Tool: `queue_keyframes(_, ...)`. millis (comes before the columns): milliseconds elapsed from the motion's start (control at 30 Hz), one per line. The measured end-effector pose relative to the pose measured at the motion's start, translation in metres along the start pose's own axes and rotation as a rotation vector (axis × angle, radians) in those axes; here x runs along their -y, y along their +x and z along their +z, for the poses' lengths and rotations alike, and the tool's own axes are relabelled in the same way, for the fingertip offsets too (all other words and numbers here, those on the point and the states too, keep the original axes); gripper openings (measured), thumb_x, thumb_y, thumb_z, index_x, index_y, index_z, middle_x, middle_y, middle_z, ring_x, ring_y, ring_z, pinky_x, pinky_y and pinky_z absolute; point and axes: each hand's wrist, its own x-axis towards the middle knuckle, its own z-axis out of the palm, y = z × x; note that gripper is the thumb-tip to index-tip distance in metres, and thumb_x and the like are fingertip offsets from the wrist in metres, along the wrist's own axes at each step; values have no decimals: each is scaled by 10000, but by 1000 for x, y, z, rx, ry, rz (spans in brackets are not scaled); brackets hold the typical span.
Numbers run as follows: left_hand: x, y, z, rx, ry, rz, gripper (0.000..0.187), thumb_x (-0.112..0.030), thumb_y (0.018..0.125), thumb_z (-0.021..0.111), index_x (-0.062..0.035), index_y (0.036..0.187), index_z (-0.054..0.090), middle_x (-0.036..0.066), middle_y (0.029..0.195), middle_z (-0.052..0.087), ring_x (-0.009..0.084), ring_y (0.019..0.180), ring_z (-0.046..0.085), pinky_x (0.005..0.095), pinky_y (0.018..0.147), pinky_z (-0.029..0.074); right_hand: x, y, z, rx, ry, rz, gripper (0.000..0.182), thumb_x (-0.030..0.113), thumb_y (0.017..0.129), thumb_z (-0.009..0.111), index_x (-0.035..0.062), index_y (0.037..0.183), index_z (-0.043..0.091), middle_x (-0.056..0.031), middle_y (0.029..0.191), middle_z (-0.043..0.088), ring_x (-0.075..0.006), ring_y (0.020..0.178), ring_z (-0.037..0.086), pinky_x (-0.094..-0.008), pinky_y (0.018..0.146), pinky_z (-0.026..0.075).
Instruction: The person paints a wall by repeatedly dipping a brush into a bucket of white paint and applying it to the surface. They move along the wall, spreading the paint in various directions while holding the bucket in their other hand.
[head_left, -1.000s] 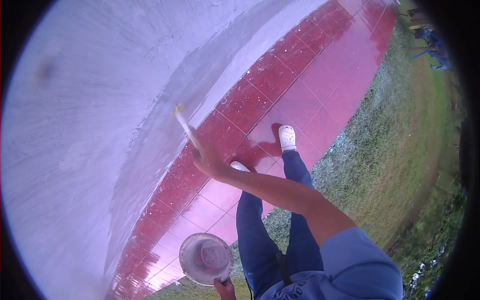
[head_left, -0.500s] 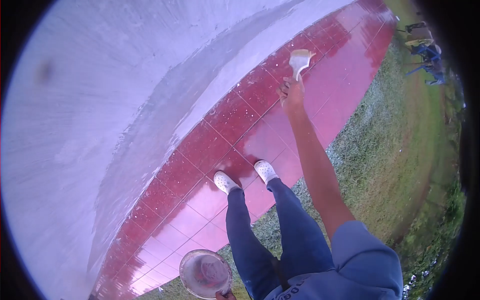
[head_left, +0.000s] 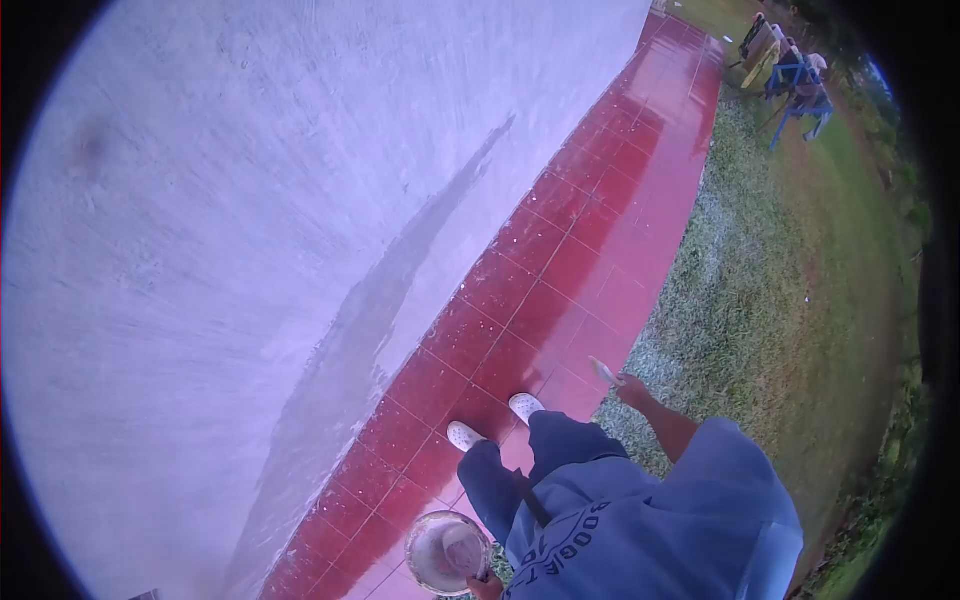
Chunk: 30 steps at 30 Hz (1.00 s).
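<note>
My right hand (head_left: 632, 390) grips the handle of a paintbrush (head_left: 603, 372), held out over the tile edge near the grass. My left hand (head_left: 487, 586) is closed on the rim of a round bucket (head_left: 415, 557) low in the view. Its inside looks pale and smeared. To the left rises a light wall (head_left: 200, 250) with a darker, wet-looking patch (head_left: 375, 300) along its lower part. Both of my feet, in white clogs (head_left: 464, 436), stand on the red tiles.
Red floor tiles (head_left: 530, 290) form a strip along the wall's base, spotted with white specks. Grass (head_left: 730, 270) borders them on the right. At the far upper right are several people (head_left: 785, 45) near a blue frame (head_left: 800, 90).
My right hand has drawn the brush back from far out over the tiles toward my body. The bucket has shifted slightly right in view, and the view has turned.
</note>
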Motion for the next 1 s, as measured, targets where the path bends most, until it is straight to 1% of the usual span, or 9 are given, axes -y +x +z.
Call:
queue_keyframes(100, 10, -28, 13, -130, 220, 108, 291, -72, 798, 745, 70, 974, 562, 187, 996, 651, 266, 813, 653, 397, 713, 556, -40, -4, -21, 237, -65, 303, 237, 208, 802, 673, 36, 965, 676, -69, 792, 639, -183, 713, 616, -339, 599, 496)
queue_keyframes(200, 21, -41, 31, -340, 277, 276, 303, -56, 784, 768, 81, 953, 557, 205, 995, 659, 275, 799, 670, 410, 699, 567, 27, -12, -53, 335, 108, 377, 206, 271, 853, 632, 66, 862, 659, -44, 709, 615, -157, 623, 591, -331, 517, 476)
queue_keyframes(300, -24, -47, 26, -606, 214, 417, 418, -197, 710, 851, 43, 967, 626, 209, 772, 675, 428, 748, 671, 439, 658, 541, 30, 25, -32, 515, -1, -123, 298, 297, 868, 593, 4, 866, 651, -98, 650, 619, -196, 563, 606, -335, 522, 477)
queue_keyframes(367, -49, -42, 26, -727, -6, 550, 359, -157, 729, 842, 36, 884, 582, 245, 744, 625, 432, 694, 646, 478, 594, 513, 94, 31, -33, 536, 81, -65, 254, 280, 893, 592, 32, 864, 634, -66, 669, 604, -154, 558, 570, -309, 503, 457)
queue_keyframes(400, -59, -46, 22, -663, 75, 424, 386, -156, 764, 795, 56, 1000, 576, 240, 864, 659, 413, 797, 669, 462, 697, 538, 133, 32, -37, 474, 190, 38, 214, 264, 918, 592, 59, 861, 616, -33, 688, 588, -112, 554, 535, -284, 484, 436)
queue_keyframes(533, -151, -59, -12, -285, -1640, 24, 625, -22, 851, 499, -4, 1428, 260, 237, 1333, 414, 401, 1183, 513, 542, 879, 557, 264, 48, -34, 643, 173, -139, 196, 229, 946, 565, 44, 912, 621, -28, 705, 600, -86, 546, 505, -256, 497, 411)
queue_keyframes(700, -242, -102, -44, -327, -1433, 84, 562, -9, 837, 511, -10, 1381, 370, 185, 1219, 528, 309, 1012, 622, 470, 844, 586, 404, 23, -51, 787, 228, -377, 271, 201, 943, 584, 11, 1119, 661, -10, 733, 622, -60, 575, 490, -236, 513, 390)
queue_keyframes(767, -260, -106, -42, -302, -1298, 153, 514, 12, 820, 519, 5, 1329, 447, 132, 1113, 597, 223, 904, 643, 350, 774, 574, 451, -5, -68, 740, 184, -661, 323, 149, 918, 651, 4, 1207, 646, -7, 768, 637, -72, 632, 551, -243, 536, 429)
queue_keyframes(1000, -312, -124, -27, -102, -1228, 315, 502, 23, 795, 537, 20, 1296, 499, 78, 1080, 633, 141, 880, 614, 277, 678, 488, 502, -72, -72, 812, 497, -616, 211, 122, 922, 645, -34, 1064, 658, -29, 777, 642, -75, 644, 561, -241, 540, 444)
